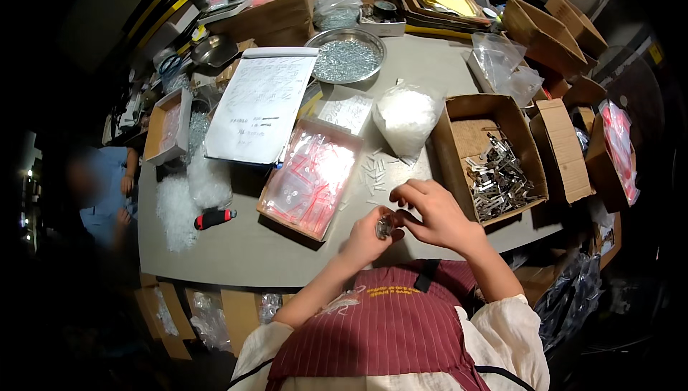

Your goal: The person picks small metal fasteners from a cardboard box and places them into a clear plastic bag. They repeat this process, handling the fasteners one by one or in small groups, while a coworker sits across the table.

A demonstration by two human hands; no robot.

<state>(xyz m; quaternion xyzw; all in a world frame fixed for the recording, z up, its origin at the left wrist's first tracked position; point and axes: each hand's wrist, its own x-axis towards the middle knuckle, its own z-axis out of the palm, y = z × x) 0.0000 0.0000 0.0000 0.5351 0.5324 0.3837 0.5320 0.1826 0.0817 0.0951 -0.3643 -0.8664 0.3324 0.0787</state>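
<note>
The single view is taken from your head, above the near side of the shallow cardboard box [290, 225], which serves as reference. It faces down and forward across the worktable [226, 253]. Range is close: your left hand [365, 239] and right hand [436, 213] register large, to the right of the box, and your apron [380, 326] nearer than it. Coverage runs beyond the box to the steel bowl [358, 78] and the stacked goods behind. The wide lens bends straight edges toward a dark rim; orientation is upright, your left lying left of the box.

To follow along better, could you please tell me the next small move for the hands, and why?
Perhaps bring the right hand to the small shiny pieces, since the left hand holds them and the right's curled fingers are close by.
</note>
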